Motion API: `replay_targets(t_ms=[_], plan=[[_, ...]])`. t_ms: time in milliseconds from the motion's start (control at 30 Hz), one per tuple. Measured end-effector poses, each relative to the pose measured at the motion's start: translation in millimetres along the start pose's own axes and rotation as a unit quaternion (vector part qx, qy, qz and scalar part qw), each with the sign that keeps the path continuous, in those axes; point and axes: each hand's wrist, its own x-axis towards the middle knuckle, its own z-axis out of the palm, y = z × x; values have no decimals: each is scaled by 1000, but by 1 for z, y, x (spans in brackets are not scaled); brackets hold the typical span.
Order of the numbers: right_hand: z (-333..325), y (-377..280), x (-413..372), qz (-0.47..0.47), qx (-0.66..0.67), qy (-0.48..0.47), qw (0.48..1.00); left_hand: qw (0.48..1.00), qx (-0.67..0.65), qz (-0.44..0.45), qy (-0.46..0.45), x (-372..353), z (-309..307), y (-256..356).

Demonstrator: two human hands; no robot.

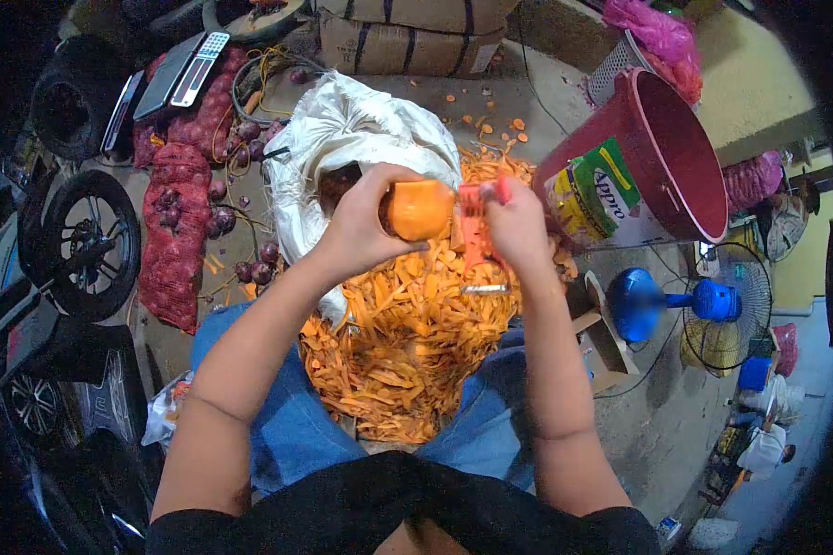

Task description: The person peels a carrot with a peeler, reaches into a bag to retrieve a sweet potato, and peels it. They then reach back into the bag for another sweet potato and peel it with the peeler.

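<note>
My left hand (372,217) is wrapped round a thick peeled carrot (420,211), its flat end turned toward me. To the right, my right hand (516,227) grips an orange-red plastic peeler (473,231), whose metal blade points down. The peeler is close beside the carrot. Below both hands, a large heap of orange peelings (389,370) lies between my knees. Behind my left hand stands a white woven sack (342,120) with its mouth open.
A dark red bucket (611,166) leans at the right, near a blue fan (634,305) and an opened cardboard box (606,347). On the left are a red net sack of onions (171,250), loose onions (222,220) and a motorcycle wheel (91,245).
</note>
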Motion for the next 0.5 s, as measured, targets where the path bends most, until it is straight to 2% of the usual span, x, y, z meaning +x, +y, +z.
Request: replay_targets(t_ms=[33, 133, 200, 267, 300, 333, 400, 467, 500], plan=[[5, -7, -6, -6, -61, 15, 998, 998, 39, 41, 30, 2, -1, -4], [14, -1, -11, -23, -57, -13, 998, 998, 25, 19, 53, 6, -4, -8], [17, 5, -8, -55, -79, 7, 995, 998, 36, 8, 49, 7, -6, -3], [11, 5, 1, 3, 138, 70, 988, 998, -30, -38, 27, 6, -4, 0], [6, 18, 11, 66, 250, 76, 963, 999, -30, -38, 25, 5, -1, 2], [0, 12, 15, 83, 323, 140, 932, 998, -34, -45, 2, 2, 2, 4], [-4, 14, 26, 74, 498, 216, 836, 998, -37, -52, -24, -2, 9, 8], [-4, 12, 26, 72, 507, 231, 827, 993, -61, -49, -87, -7, 16, 11], [-3, 10, 25, 69, 515, 245, 819, 995, -4, -19, -98, -8, 18, 13]])
